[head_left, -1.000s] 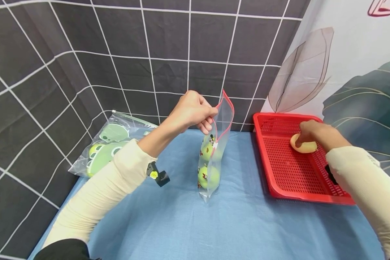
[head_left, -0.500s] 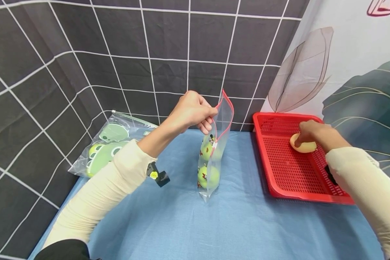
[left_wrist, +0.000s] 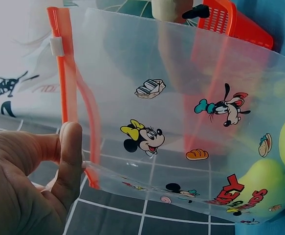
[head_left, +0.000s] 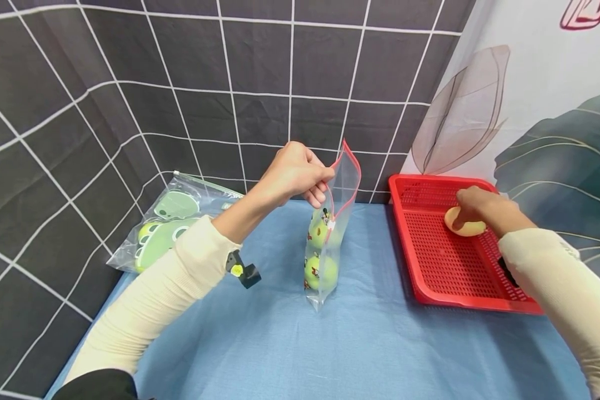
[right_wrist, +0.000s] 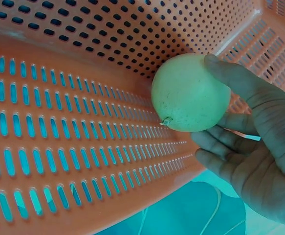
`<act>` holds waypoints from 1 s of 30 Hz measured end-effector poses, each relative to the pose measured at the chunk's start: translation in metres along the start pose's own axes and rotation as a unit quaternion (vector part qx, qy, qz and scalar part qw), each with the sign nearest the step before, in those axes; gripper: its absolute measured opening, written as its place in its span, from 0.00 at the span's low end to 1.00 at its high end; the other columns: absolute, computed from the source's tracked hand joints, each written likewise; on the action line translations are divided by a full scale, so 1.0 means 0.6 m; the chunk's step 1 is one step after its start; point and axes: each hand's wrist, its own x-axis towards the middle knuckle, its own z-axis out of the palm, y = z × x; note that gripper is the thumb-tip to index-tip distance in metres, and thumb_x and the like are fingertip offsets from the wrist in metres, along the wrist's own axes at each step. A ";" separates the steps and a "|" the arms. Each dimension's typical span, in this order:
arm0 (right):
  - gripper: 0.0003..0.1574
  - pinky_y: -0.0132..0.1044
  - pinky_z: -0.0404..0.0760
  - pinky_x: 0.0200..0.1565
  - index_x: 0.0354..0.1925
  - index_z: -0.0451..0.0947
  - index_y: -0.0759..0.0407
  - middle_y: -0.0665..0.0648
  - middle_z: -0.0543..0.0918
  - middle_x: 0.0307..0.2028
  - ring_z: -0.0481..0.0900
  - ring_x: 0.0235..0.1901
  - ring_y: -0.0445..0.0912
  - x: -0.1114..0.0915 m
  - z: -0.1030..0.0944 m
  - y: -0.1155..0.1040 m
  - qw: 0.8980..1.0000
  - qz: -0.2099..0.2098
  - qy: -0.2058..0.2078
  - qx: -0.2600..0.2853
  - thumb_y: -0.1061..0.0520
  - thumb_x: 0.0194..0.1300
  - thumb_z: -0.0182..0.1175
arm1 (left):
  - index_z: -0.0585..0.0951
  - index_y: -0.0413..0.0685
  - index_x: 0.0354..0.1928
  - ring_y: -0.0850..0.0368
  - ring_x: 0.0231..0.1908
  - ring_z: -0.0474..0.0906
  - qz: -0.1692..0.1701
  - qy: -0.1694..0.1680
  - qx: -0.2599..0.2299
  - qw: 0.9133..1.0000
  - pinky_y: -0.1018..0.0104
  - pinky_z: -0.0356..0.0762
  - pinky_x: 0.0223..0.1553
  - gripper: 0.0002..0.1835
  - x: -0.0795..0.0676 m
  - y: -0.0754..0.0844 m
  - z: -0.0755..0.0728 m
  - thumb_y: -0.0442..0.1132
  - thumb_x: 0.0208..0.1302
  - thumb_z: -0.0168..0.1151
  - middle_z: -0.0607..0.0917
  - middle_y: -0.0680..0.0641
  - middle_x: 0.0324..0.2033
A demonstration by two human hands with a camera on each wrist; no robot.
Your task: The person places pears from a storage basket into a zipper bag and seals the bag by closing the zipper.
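In the head view, my left hand [head_left: 300, 173] pinches the red-edged mouth of a clear zip bag [head_left: 346, 189] between thumb and fingers. The bag stands upright on the cloth, its mouth parted, with yellow-green fruits [head_left: 321, 272] inside. Cartoon prints and a white slider [left_wrist: 57, 47] on the red zip show in the left wrist view. At the right, my right hand [head_left: 482, 208] reaches into a red plastic basket [head_left: 414, 250] and grips a pale yellow fruit [right_wrist: 188, 95], round with a short stem stub. Thumb and fingers lie on opposite sides of it.
Another clear bag [head_left: 125, 244] with green frog-like shapes lies at the back left, partly behind my left forearm. A blue cloth [head_left: 280, 344] covers the table. Dark tiled-pattern sheeting [head_left: 260, 61] rises behind, with a white printed sheet [head_left: 535, 78] at the right.
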 end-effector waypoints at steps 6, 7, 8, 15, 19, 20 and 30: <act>0.25 0.44 0.84 0.32 0.38 0.80 0.69 0.62 0.83 0.30 0.78 0.30 0.53 0.002 0.005 -0.001 1.000 -0.009 0.008 -0.010 0.58 0.44 0.79 | 0.88 0.37 0.32 0.56 0.16 0.84 -0.002 0.003 0.000 1.000 0.56 0.92 0.29 0.07 -0.001 -0.002 0.001 0.33 0.64 0.64 0.88 0.41 0.22; 0.25 0.42 0.83 0.30 0.36 0.79 0.68 0.61 0.82 0.29 0.77 0.29 0.53 0.003 0.007 -0.001 1.000 -0.009 0.009 -0.016 0.57 0.44 0.79 | 0.88 0.37 0.33 0.56 0.16 0.84 -0.002 0.003 0.000 1.000 0.56 0.92 0.29 0.07 -0.001 -0.002 0.001 0.33 0.64 0.64 0.88 0.41 0.22; 0.24 0.39 0.80 0.29 0.34 0.78 0.67 0.60 0.80 0.27 0.76 0.28 0.52 0.004 0.009 -0.001 1.000 -0.011 0.012 -0.025 0.55 0.44 0.78 | 0.88 0.37 0.33 0.56 0.16 0.84 -0.003 0.002 -0.001 1.000 0.56 0.93 0.29 0.07 -0.001 -0.002 0.001 0.33 0.64 0.64 0.88 0.41 0.23; 0.26 0.35 0.69 0.26 0.23 0.73 0.58 0.53 0.72 0.21 0.71 0.25 0.48 0.010 0.014 0.006 0.997 -0.032 0.044 -0.050 0.42 0.47 0.76 | 0.88 0.37 0.34 0.57 0.15 0.84 -0.003 0.001 -0.004 1.000 0.56 0.93 0.29 0.06 -0.001 0.000 0.006 0.32 0.64 0.64 0.88 0.41 0.23; 0.26 0.36 0.68 0.27 0.25 0.77 0.59 0.53 0.76 0.22 0.71 0.27 0.49 0.009 0.004 0.010 0.995 -0.051 0.067 -0.048 0.41 0.48 0.76 | 0.88 0.37 0.33 0.57 0.15 0.84 -0.001 0.002 -0.001 1.000 0.55 0.93 0.29 0.06 -0.001 0.000 0.006 0.33 0.63 0.64 0.88 0.41 0.23; 0.27 0.37 0.68 0.28 0.26 0.78 0.61 0.53 0.77 0.23 0.71 0.27 0.49 0.008 -0.001 0.010 0.995 -0.053 0.074 -0.044 0.40 0.48 0.76 | 0.88 0.37 0.32 0.56 0.16 0.84 0.000 0.003 0.001 1.000 0.55 0.93 0.30 0.07 0.000 0.000 0.006 0.33 0.63 0.64 0.88 0.41 0.23; 0.34 0.39 0.74 0.31 0.39 0.84 0.68 0.55 0.82 0.28 0.75 0.32 0.51 -0.014 -0.062 -0.009 0.988 -0.066 0.137 -0.008 0.39 0.52 0.77 | 0.88 0.34 0.34 0.55 0.17 0.85 -0.001 0.000 0.005 1.000 0.55 0.93 0.30 0.08 0.005 -0.003 0.003 0.34 0.64 0.65 0.87 0.41 0.22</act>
